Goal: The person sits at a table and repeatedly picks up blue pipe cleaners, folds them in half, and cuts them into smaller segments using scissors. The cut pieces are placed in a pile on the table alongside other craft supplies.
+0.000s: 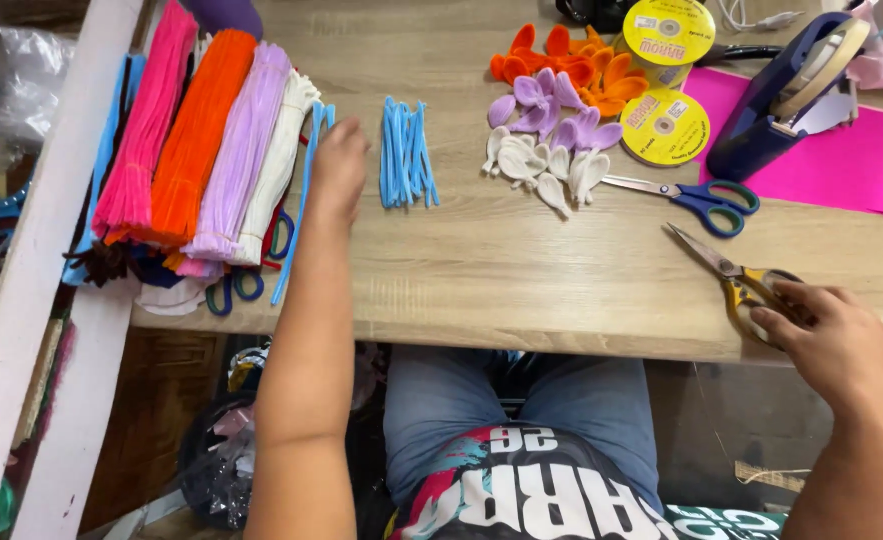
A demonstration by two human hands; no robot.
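In the head view, the left hand [339,165] is reaching to the long blue pipe cleaners [307,190] beside the coloured bundles [202,150], fingers curling onto them, while the right hand [832,335] is gripping the yellow scissors [737,280]. A pile of cut blue pieces [407,155] is already lying on the table [522,280] between the hands, with most of the long cleaners still uncut.

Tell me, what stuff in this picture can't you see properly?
- Head view: the left hand covers its own fingertips, so whether it grips the long blue pipe cleaners is unclear.
- The yellow-handled scissors have their handles hidden by the right hand.
- The blue tape dispenser is cut off by the top edge.
- The small scissors lie partly under the pipe cleaner bundles.
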